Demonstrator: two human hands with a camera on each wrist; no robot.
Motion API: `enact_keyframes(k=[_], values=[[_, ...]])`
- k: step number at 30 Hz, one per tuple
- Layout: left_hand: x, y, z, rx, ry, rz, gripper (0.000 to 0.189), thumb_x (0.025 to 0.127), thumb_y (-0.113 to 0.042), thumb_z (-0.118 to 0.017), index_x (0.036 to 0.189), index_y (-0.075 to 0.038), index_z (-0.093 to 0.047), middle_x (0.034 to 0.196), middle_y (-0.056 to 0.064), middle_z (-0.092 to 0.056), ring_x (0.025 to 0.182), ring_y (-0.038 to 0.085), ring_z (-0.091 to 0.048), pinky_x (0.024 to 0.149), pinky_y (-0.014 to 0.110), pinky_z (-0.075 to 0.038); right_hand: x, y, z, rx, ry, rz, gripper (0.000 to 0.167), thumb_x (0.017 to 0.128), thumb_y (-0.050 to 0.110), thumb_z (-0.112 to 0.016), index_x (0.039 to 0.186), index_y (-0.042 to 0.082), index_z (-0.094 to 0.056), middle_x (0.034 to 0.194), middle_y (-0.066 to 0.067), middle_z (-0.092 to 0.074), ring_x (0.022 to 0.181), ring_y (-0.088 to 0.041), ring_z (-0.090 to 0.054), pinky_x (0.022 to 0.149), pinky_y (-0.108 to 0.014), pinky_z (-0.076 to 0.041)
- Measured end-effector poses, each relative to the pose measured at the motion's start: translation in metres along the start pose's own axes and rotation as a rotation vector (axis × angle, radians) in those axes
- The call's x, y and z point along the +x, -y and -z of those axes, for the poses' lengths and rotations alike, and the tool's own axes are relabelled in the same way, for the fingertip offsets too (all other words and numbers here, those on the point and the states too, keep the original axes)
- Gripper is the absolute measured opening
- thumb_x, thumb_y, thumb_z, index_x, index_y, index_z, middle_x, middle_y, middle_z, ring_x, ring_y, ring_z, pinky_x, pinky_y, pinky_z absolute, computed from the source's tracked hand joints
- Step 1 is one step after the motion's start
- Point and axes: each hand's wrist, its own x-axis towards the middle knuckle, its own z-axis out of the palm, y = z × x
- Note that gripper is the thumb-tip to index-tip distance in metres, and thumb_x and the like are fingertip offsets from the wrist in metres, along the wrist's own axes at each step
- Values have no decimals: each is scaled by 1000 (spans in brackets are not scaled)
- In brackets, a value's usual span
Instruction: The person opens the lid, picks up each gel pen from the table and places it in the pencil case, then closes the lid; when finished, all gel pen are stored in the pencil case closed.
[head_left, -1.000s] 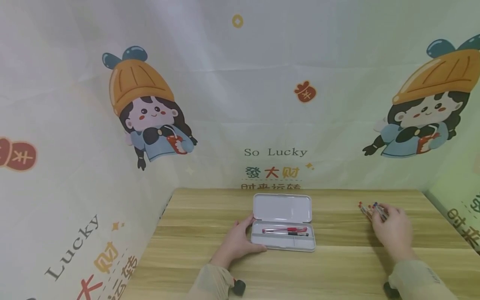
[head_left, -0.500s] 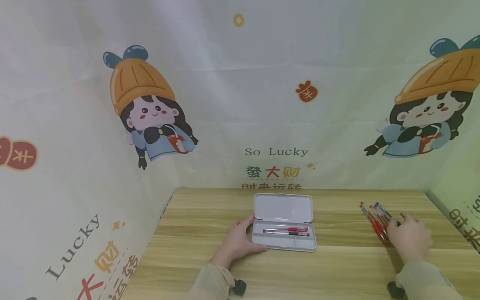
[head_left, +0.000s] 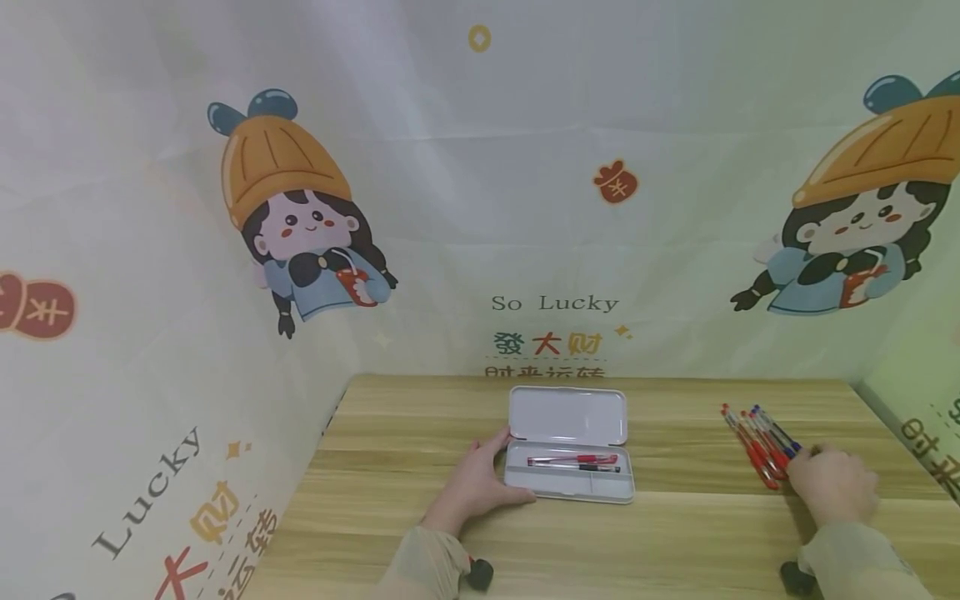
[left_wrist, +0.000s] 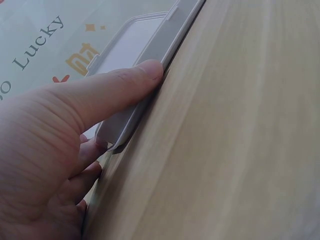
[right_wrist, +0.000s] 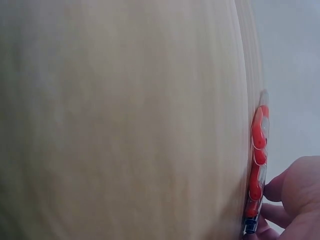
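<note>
My left hand (head_left: 476, 483) grips the left end of an open, pale grey pencil case (head_left: 551, 493). In the left wrist view the thumb presses the case's front side (left_wrist: 156, 52), with the other fingers around the end. A red pen (head_left: 596, 459) and a black pen (head_left: 600, 468) lie in its rear compartment. To the right, my right hand (head_left: 836, 487) has its fingers at the capped end of a blue pen (head_left: 783, 437), pinching it; the fingertips are partly hidden. Several red pens (head_left: 753, 450) lie side by side just left of it, also visible as red caps (right_wrist: 258, 135) in the right wrist view.
The wooden table (head_left: 667, 533) meets a printed cloth backdrop (head_left: 450, 208) at its back edge. The case's raised lid (head_left: 567, 415) leans back toward the cloth. Bare table lies between case and pens.
My right hand has moved right and nearer along the pens, from their tips toward the capped end, uncovering the red pens. The left hand stays on the case.
</note>
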Motion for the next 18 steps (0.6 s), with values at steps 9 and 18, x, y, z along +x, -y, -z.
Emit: enact_keyframes(k=[9, 18], values=[[2, 2, -1, 0, -1, -6, 125, 69, -47, -103, 173, -20, -38, 172, 15, -50, 163, 56, -32, 139, 68, -21, 3, -1, -1, 6, 10, -28, 53, 109, 26, -38, 143, -11, -56, 137, -46, -57, 118, -62, -54, 88, -62, -54], [2, 2, -1, 1, 7, 3, 125, 71, -46, -103, 173, -20, -36, 173, 14, -48, 164, 57, -30, 139, 68, -22, 2, 1, 0, 42, -27, 27, 43, 107, 18, -49, 132, -15, -63, 130, -43, -65, 112, -57, -64, 78, -53, -52]])
